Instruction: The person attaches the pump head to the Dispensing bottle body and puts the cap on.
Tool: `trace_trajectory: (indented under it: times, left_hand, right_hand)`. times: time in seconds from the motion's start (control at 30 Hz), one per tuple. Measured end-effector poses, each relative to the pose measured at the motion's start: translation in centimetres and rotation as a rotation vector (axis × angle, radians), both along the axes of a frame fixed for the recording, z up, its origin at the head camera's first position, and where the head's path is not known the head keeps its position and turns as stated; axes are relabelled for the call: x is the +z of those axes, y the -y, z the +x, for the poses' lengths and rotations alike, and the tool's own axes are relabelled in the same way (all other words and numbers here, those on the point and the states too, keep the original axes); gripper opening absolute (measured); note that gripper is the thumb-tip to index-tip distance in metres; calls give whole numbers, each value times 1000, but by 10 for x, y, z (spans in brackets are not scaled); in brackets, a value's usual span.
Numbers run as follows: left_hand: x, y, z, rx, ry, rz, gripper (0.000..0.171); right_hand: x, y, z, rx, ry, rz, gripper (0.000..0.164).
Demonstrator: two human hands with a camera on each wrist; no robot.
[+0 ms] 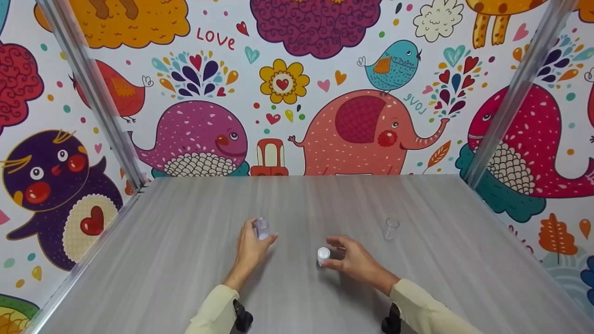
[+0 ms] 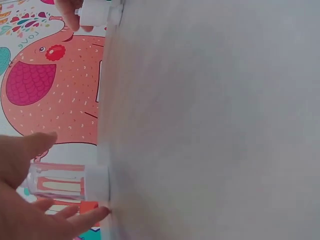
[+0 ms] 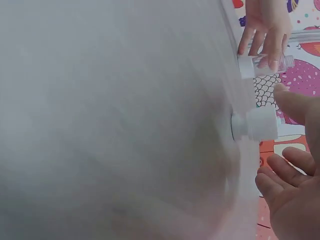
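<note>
A clear bottle (image 1: pixel 262 228) with a white lower part (image 2: pixel 96 183) stands upright on the grey table. Its threaded neck (image 3: pixel 289 61) is bare. My left hand (image 1: pixel 253 246) is around the bottle from the left, with thumb (image 2: pixel 42 142) and fingers (image 2: pixel 82 217) spread on either side of it. Near the middle stands a white pump top (image 1: pixel 324 254), its narrower end down on the table in the right wrist view. My right hand (image 1: pixel 355 260) reaches beside it from the right, with fingers (image 3: pixel 285 172) parted and the thumb (image 3: pixel 295 104) close to the pump top.
Further right and back on the table (image 1: pixel 185 208) stands a small clear cap (image 1: pixel 391 228). Walls with cartoon animals rise behind and at both sides. Metal posts (image 1: pixel 88 83) stand at the back corners.
</note>
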State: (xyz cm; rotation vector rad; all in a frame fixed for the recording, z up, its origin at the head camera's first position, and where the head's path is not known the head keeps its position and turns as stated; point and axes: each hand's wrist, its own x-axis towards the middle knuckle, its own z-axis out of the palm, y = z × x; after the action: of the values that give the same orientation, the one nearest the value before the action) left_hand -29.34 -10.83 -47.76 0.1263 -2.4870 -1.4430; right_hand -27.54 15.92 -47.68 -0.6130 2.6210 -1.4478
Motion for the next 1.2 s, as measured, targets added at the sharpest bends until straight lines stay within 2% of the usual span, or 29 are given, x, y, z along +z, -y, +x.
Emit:
trace_trajectory:
  times: [0.23,0.47,0.77,0.97,1.2]
  left_hand:
    - [2,-3,-1,8,-24,31,65]
    - [-2,-4,-2,39,-16,60,60]
    - [-3,-6,-3,59,-33,44,55]
    - [-1,-7,-4,85,-27,66,51]
    - [-3,-7,-3,105,-33,35,43]
  right_hand:
    - [-2,1,-1,7,34,-29,71]
    - [-7,7,1,-7,86,-125,64]
    - [-10,11,2,-73,87,-166,57]
    - [-14,12,3,-72,86,-182,54]
    - [-17,15,3,-98,70,-206,45]
